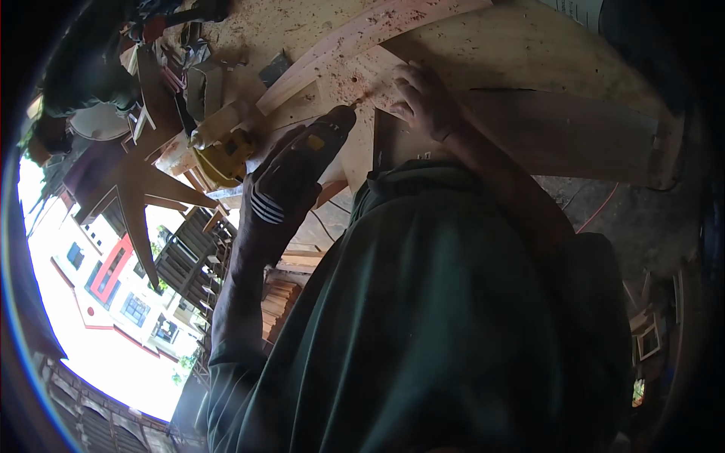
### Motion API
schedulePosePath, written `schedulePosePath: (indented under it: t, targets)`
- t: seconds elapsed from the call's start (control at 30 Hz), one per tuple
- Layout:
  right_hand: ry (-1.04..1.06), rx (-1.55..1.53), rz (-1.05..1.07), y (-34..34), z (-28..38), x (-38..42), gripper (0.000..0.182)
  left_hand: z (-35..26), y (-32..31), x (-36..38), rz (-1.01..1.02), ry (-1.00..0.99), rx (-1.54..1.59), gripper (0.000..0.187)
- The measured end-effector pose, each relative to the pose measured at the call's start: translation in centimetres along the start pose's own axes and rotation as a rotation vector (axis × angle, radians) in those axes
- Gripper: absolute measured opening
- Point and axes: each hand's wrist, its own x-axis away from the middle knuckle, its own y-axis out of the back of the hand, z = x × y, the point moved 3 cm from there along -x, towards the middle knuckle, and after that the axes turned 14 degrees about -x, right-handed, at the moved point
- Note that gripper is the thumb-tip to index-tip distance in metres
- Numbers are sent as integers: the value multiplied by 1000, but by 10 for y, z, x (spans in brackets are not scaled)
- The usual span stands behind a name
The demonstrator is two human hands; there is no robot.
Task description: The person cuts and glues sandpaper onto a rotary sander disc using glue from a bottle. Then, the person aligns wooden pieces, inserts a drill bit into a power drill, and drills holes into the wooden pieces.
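My left hand (284,180) is wrapped around a dark power drill (321,140) with white stripes near its rear. The drill's bit (358,103) points at a sawdust-covered wooden piece (365,137), close to a small dark hole (354,79); contact between tip and wood is hard to make out. To the right of the bit, my right hand (429,102) lies on the wood with bent fingers spread apart. A curved wooden strip (332,54) crosses the work just beyond both hands.
Wood scraps and tools (202,83) clutter the bench at upper left, beside a yellow tool (225,160). A pointed wooden frame (132,189) stands at left. A dark board (559,136) extends right. Another person (87,64) is at upper left.
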Motion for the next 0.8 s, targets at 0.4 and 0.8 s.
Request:
schedulePosePath:
  t: [0.4,0.8]
  targets:
    - [-39,-19,6,0,1,0,52,-6,52,-30,-143,-224,-275,49]
    - [-34,-39,-21,-4,-3,3,45,-45,74,-125,-186,-328,-160,51]
